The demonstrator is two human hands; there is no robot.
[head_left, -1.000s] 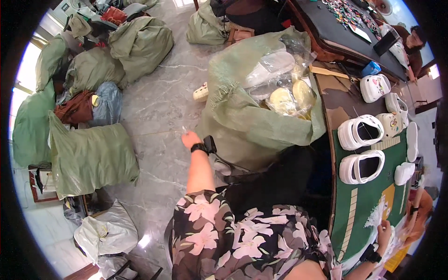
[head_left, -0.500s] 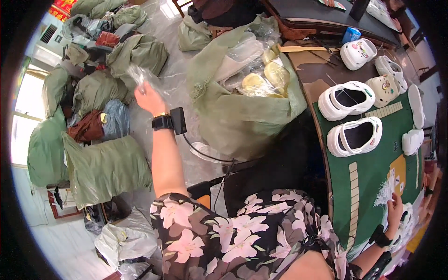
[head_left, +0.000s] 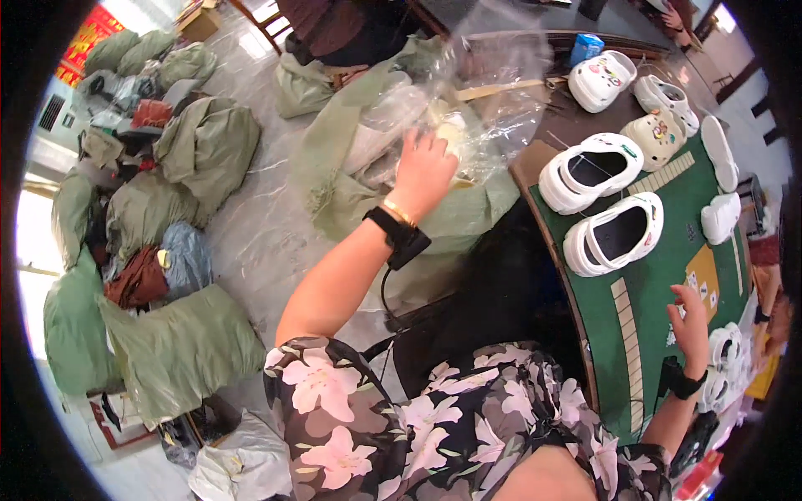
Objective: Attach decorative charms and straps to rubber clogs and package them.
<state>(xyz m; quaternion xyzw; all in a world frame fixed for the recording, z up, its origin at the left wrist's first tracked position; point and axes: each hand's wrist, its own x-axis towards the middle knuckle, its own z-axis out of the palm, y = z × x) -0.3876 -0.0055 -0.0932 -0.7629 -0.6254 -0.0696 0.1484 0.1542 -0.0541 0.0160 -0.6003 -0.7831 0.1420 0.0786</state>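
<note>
My left hand (head_left: 424, 177) is over an open green woven sack (head_left: 334, 188), its fingers curled on thin film. A clear plastic bag (head_left: 501, 79) billows from them, up and to the right; the fingertips are partly hidden. Under the film, pale yellow items (head_left: 453, 138) show in the sack. My right hand (head_left: 692, 327) is raised above the green table mat (head_left: 597, 305), fingers apart and holding nothing. Beside it lies an orange-yellow sheet (head_left: 702, 271) with small white tags. White clogs (head_left: 614, 234) with charms stand on the mat, toward the far side.
Stuffed green sacks (head_left: 180, 334) and cloth bundles cover the floor on the left. At the back, a dark table (head_left: 510, 21) stands near a small blue box (head_left: 586, 48). More white shoes (head_left: 725, 355) lie along the mat's right edge. Another person's hand (head_left: 672, 17) shows far right.
My left hand has swung from the left floor side to over the sack, its clear plastic now spread out. My right hand has lifted off the bunch of white strings, fingers opened.
</note>
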